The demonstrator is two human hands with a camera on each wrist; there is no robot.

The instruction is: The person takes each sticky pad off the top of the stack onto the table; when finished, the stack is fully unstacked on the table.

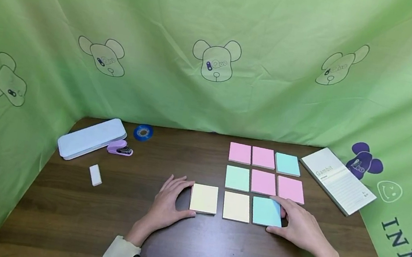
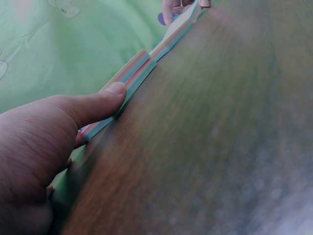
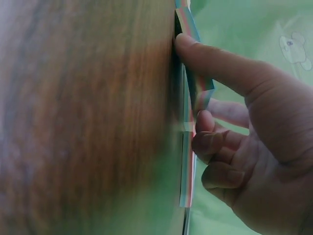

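My left hand (image 1: 168, 203) grips the pale yellow sticky note pad (image 1: 204, 199) at its left side, thumb at the near corner and fingers at the far one. In the left wrist view the thumb lies along the pad's striped edge (image 2: 136, 70). With thumb and fingers, my right hand (image 1: 301, 225) pinches the front-row blue sticky note pad (image 1: 266, 211) by its right corners. That pad (image 3: 199, 81) looks tilted in the right wrist view. Between these two lies a cream sticky note pad (image 1: 237, 207), with a wider gap on its left.
Behind the front row sit two rows of pink (image 1: 263, 182), green (image 1: 237, 178) and blue pads. A white notepad (image 1: 338, 181) lies at right. A pale blue case (image 1: 92, 138), purple stapler (image 1: 120, 147), blue tape roll (image 1: 143, 132) and white eraser (image 1: 95, 175) are at left.
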